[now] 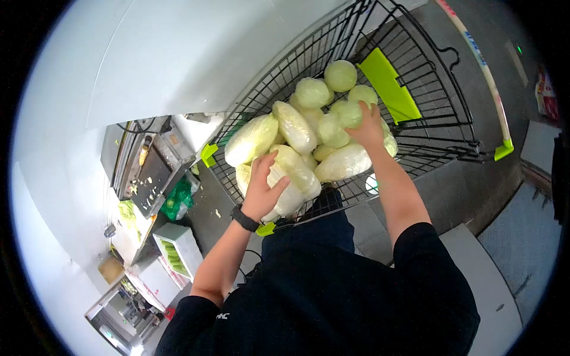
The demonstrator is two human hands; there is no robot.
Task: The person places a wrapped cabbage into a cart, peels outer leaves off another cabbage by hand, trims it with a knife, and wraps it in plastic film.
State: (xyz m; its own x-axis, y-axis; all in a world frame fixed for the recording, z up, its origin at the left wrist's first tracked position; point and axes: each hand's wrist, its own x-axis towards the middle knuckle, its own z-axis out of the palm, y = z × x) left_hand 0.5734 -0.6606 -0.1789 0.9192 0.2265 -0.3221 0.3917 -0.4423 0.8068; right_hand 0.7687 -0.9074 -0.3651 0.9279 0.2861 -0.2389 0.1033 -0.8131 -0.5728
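Note:
A black wire shopping cart [439, 107] holds wrapped napa cabbages [250, 140] and several round pale-green wrapped vegetables [341, 76]. My left hand [262, 187], with a black band at the wrist, has its fingers spread over the cabbages at the cart's near left side; it grips nothing. Toward the right of the pile, my right hand [367, 127] reaches in with fingers apart, against or just above a round vegetable [350, 114]. Whether its fingertips touch that one is hard to tell.
A work surface at the left bears a dark board [152, 178] with scraps and a knife. Below it are a green plastic bag [177, 200] and a white box [189, 249] of green vegetables. A pale wall borders the cart's far side.

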